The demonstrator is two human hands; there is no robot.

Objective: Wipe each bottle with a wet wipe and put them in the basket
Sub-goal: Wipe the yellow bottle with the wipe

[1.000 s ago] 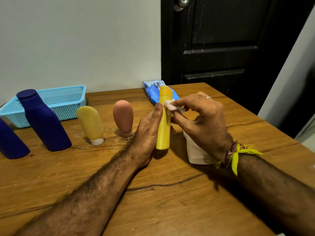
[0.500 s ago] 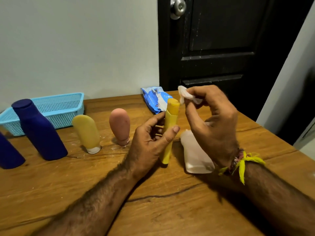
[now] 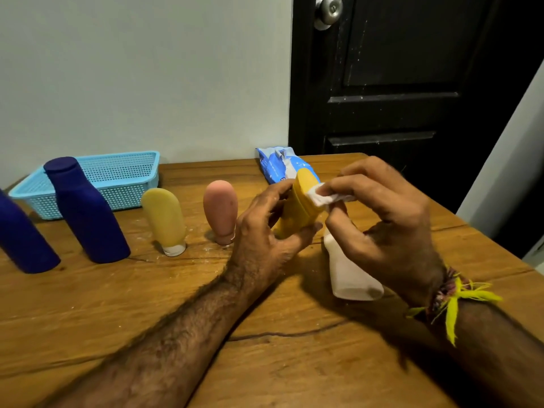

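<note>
Two hands on yellow bottle (image 3: 297, 207)

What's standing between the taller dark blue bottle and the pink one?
In the head view, a pale yellow bottle stands cap-down between the dark blue bottle and pink bottle.

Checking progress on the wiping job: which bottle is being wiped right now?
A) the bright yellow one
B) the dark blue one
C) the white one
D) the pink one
A: the left hand grips the bright yellow bottle while the right hand presses the wet wipe against it.
</note>
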